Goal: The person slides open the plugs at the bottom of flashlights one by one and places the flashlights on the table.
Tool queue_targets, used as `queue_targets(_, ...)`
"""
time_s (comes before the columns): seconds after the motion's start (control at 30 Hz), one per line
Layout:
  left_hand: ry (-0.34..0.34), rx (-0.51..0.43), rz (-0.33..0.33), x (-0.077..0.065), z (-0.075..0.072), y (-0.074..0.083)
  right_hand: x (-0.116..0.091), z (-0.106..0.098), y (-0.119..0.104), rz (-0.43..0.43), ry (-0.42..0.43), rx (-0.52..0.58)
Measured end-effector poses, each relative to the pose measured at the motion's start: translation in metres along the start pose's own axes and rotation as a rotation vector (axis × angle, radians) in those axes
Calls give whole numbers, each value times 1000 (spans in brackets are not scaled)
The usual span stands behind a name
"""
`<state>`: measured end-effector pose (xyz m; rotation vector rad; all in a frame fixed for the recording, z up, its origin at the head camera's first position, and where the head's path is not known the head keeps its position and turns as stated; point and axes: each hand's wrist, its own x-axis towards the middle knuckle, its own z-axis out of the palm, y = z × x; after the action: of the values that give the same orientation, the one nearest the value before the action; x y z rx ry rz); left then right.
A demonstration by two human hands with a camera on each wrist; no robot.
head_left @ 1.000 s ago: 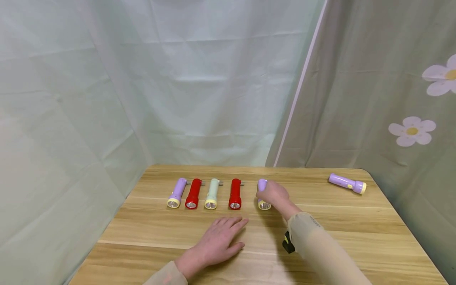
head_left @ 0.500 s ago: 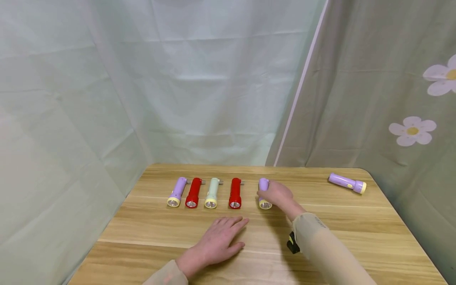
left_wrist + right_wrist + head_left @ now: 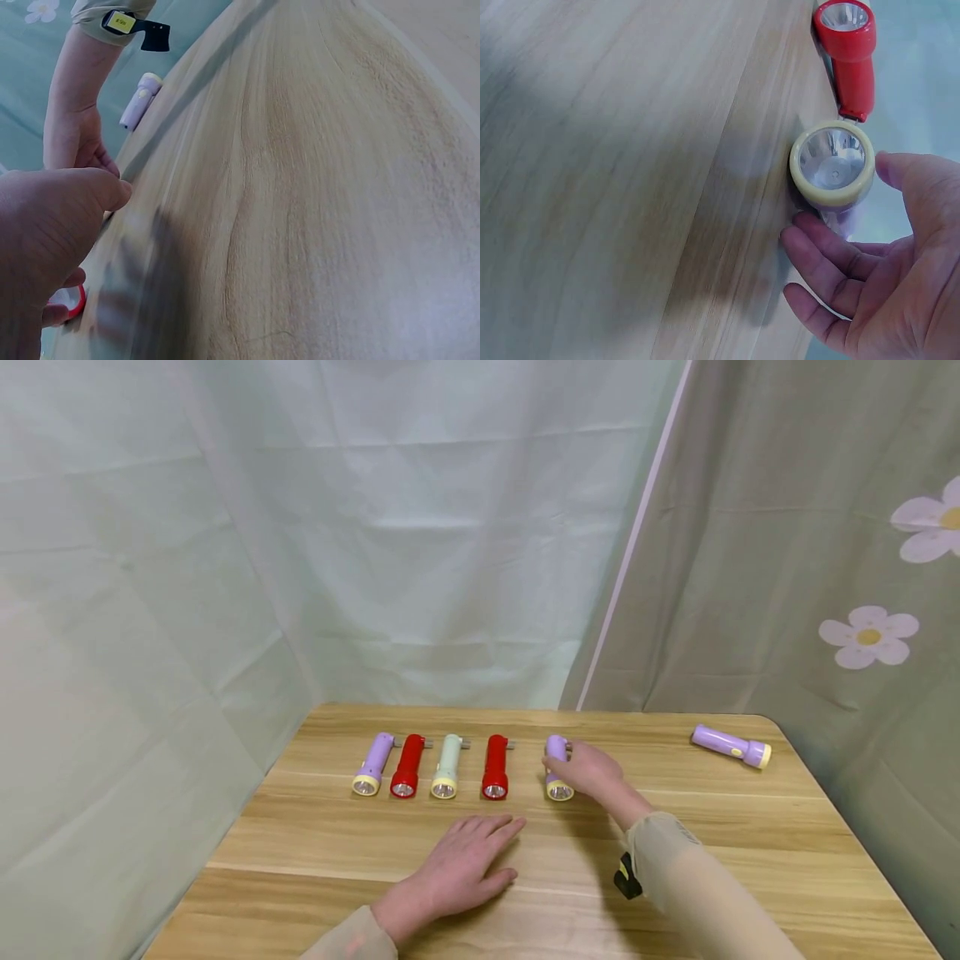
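A purple flashlight (image 3: pixel 558 790) with a cream rim lies on the wooden table, lens toward the viewer. My right hand (image 3: pixel 590 772) holds it from the right side. The right wrist view shows the thumb on one side of this flashlight (image 3: pixel 832 166) and the fingers on the other, partly hiding its body. My left hand (image 3: pixel 465 868) is palm down over the table, fingers spread, holding nothing. To the left of the held flashlight, a red flashlight (image 3: pixel 496 767), a pale green flashlight (image 3: pixel 447 767), another red flashlight (image 3: pixel 408 767) and a purple flashlight (image 3: pixel 373 765) form a row.
One more purple flashlight (image 3: pixel 731 746) lies slanted near the back right corner of the table (image 3: pixel 750 860). Short metal prongs stick out sideways from the row's flashlights. Pale cloth (image 3: pixel 450 568) hangs behind the table, and a grey flowered curtain (image 3: pixel 750 568) hangs at the right.
My right hand and forearm have shifted slightly right, and the held flashlight has moved a little the same way. A prong on it now shows. The left hand has barely moved.
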<state>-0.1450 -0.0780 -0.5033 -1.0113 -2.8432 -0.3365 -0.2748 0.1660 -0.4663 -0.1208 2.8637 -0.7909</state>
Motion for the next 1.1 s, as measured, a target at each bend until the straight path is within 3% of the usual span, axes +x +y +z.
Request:
queue_targets(0.3, 19, -17, -7, 3, -3, 2, -9, -7, 15, -18, 40, -37)
queue_targets(0.5, 96, 8, 36, 7, -6, 2, -21, -12, 29, -89, 102, -87)
queue_targets(0.63, 112, 8, 38, 9, -10, 4, -30, -17, 38, -144, 162, -140)
queue_targets(0.97, 57, -37, 20, 20, -18, 18, -52, -28, 66, -247, 279, -267)
queue_targets(1.1, 43, -34, 42, 26, -19, 27, -57, -33, 78, -267, 300, -281)
